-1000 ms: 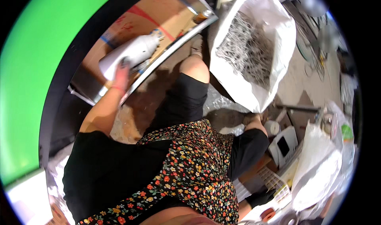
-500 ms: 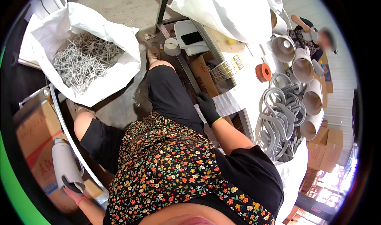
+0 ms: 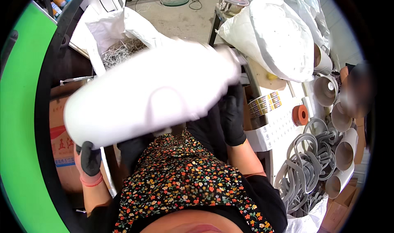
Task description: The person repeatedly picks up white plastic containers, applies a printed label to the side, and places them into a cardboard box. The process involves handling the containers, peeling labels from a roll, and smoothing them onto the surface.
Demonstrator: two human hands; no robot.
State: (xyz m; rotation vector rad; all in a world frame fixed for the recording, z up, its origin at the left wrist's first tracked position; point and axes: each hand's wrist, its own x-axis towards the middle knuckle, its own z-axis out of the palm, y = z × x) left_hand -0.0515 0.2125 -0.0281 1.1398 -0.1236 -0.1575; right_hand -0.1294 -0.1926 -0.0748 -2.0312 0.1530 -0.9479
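Observation:
A large white plastic container (image 3: 152, 93), blurred by motion, lies across the middle of the view, tilted with its narrow end up to the right. My left hand (image 3: 89, 159), in a black glove, grips its wide lower end. My right hand (image 3: 232, 116), also in a black glove, holds it near the narrow end. Below the container I see my flowered dress (image 3: 184, 183).
An open white sack of metal pieces (image 3: 123, 48) stands behind the container. A full white sack (image 3: 275, 35) lies on the bench at right, with white tubes (image 3: 340, 151), grey rubber loops (image 3: 308, 167), an orange tape roll (image 3: 300, 115) and label strips (image 3: 264, 101). A cardboard box (image 3: 61, 138) stands left.
The white container has come up from low at my left side to right in front of the camera. My right hand has left the bench and taken hold of it.

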